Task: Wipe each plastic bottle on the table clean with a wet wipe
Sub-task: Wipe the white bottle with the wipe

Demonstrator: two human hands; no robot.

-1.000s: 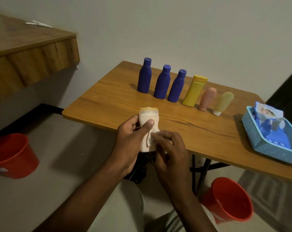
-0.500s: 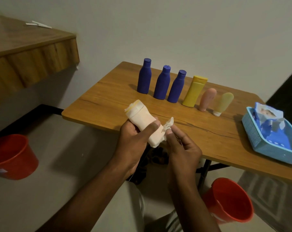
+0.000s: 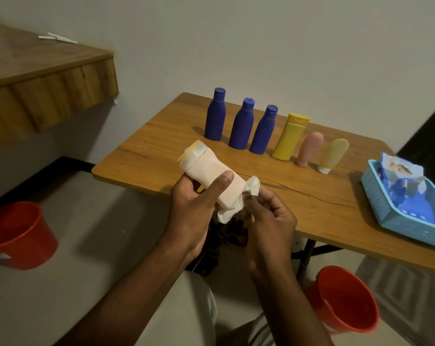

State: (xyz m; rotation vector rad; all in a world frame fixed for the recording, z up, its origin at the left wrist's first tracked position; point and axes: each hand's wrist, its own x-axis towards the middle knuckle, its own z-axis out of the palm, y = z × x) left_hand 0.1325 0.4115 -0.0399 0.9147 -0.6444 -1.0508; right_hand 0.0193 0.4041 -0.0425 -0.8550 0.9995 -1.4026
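Cream bottle (image 3: 206, 178): smooth, waisted plastic with a yellowish cap. Held tilted, cap up-left, above the table's near edge.
Wet wipe (image 3: 251, 188): white and crumpled, wrapped round the bottle's lower end. The base is hidden by it.
Left hand (image 3: 194, 213): curled round the bottle's middle, thumb laid across the front.
Right hand (image 3: 268, 221): wipe pinched at the base.
Table (image 3: 161, 136): wood-grain top, cut off at right.
Rear row: three blue bottles (image 3: 241, 126), yellow bottle (image 3: 290, 138), pink tube (image 3: 310, 148), pale tube (image 3: 333, 154).
Basket (image 3: 376, 198): blue perforated plastic, its contents hard to make out.
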